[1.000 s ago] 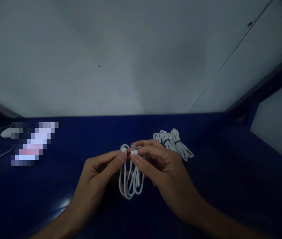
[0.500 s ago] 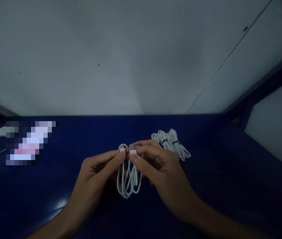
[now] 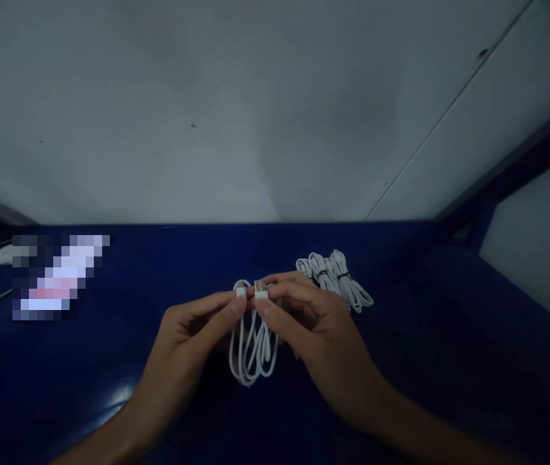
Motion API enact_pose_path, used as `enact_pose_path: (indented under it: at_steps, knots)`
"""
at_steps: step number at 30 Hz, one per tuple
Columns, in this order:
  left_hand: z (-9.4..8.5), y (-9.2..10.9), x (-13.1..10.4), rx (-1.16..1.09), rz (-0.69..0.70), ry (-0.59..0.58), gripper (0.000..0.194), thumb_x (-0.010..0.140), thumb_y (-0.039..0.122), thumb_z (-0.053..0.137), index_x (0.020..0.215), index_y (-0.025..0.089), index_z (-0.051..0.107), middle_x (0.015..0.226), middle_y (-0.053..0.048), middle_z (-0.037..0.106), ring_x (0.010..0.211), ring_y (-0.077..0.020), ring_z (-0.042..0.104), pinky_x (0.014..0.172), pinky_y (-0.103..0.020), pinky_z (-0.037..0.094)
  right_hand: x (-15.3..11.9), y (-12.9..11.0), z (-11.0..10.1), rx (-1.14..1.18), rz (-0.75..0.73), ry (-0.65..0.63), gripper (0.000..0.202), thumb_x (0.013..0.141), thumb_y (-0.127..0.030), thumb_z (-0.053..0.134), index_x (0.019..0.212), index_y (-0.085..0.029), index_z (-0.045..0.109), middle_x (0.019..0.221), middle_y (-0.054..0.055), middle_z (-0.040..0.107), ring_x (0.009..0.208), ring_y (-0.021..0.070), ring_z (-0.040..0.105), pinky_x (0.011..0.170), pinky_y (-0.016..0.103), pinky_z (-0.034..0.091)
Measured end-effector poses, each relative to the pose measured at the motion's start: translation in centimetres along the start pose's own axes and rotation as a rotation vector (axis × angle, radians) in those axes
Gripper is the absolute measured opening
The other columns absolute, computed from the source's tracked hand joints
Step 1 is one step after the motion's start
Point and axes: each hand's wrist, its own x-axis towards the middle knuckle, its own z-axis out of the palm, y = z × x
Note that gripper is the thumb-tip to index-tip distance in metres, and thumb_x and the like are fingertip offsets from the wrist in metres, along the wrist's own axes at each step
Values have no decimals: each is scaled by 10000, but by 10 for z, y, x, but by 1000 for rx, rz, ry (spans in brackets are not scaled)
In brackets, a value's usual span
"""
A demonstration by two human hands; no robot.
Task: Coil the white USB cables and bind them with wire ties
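Note:
A white USB cable hangs in loose loops between my two hands, above the blue table. My left hand is closed, pinching the smaller plug end between thumb and forefinger. With thumb and fingers, my right hand grips the wider USB plug. The two plugs sit side by side with their metal tips pointing away from me. Part of the cable's loops is hidden behind my fingers.
Several white cable bundles tied with black ties lie beyond my right hand. A blurred-out bright object lies at the left, near a white item and a cord. A grey wall rises behind the blue table.
Hardly anything differs. The whole view has shifted by a few pixels, and both hands keep their hold on the cable's plug ends.

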Motion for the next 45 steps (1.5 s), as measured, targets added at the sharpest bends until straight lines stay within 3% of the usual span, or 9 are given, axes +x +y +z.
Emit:
enact_pose_path:
  at_steps: [11,19,23,29,37,45]
  knots:
    - [-1,-1,1,-31,-17,-2,294,959,323,826,1233,235,883,967,-97,866,764,-213,776,699,-276,615,1,1,1,25,10,-1,168,1016,-417,783,949,-266,812,1203,21,697,757,120,582,613,266,496]
    - [-2,-1,1,-37,-26,-7,315,981,282,797,1289,262,862,1010,-75,874,695,-176,743,628,-247,581,0,1,1,22,27,8,172,1013,-408,783,937,-255,804,1203,27,698,769,129,590,629,286,496]
    - [-1,-1,2,-58,-32,-3,315,968,274,811,1278,271,867,999,-68,871,678,-164,729,700,-273,614,0,1,0,25,33,0,169,1008,-418,787,938,-266,808,1204,27,701,784,138,600,643,292,512]
    - [0,-2,3,-71,-42,4,310,941,284,839,1248,268,880,973,-75,862,626,-143,687,686,-281,616,0,1,-1,14,28,-5,186,1007,-431,788,924,-267,813,1191,22,703,742,121,589,587,263,477]
    - [0,-2,3,-82,-44,-7,307,938,291,842,1241,257,881,954,-80,863,680,-178,727,606,-248,591,1,1,0,23,30,6,181,1007,-424,789,926,-264,808,1188,21,695,741,119,581,580,260,465]
    - [-4,-5,3,-106,-75,-19,309,984,292,802,1288,284,860,1054,-79,869,737,-201,764,708,-307,620,-2,1,0,12,24,-10,179,1028,-429,768,947,-273,801,1211,16,693,789,135,605,637,296,502]
